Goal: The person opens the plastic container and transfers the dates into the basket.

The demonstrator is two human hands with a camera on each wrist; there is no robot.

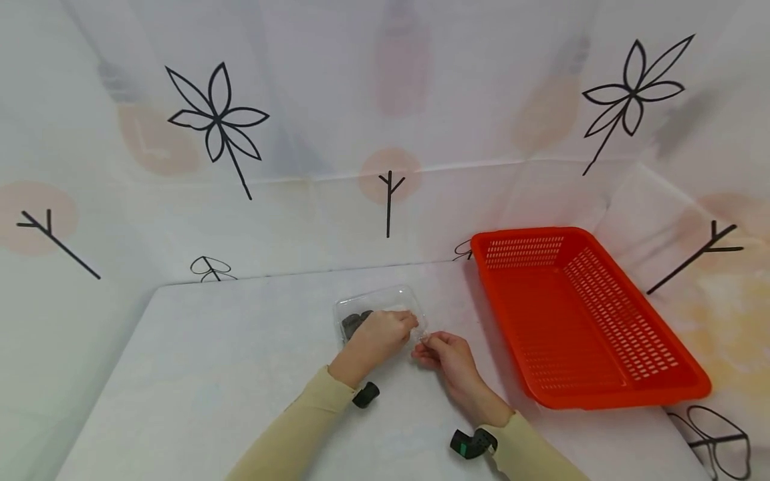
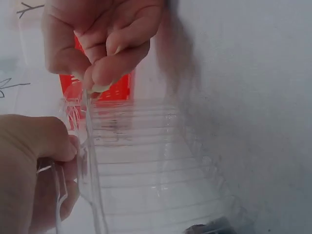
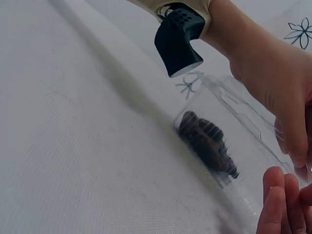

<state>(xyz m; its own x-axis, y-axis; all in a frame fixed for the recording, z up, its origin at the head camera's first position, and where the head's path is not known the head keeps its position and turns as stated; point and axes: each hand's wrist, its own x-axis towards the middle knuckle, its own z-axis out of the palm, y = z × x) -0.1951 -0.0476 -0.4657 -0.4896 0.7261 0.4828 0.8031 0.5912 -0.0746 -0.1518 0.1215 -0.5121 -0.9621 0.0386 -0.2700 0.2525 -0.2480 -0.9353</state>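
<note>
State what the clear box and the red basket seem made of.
Clear box: probably thin, glossy plastic, being see-through with ribbed sides and glints. Red basket: likely moulded plastic, smooth-looking, judging by its even colour and regular slots.

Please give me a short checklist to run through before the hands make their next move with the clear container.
1. Left hand gripping the clear container at its edge: ok.
2. Right hand pinching the near right corner: ok.
3. Dark items inside, away from the fingers: ok, they lie towards the left end.
4. Top open or closed: cannot tell, the plastic is too see-through.
5. Red basket apart from both hands: ok, it stands to their right.
</note>
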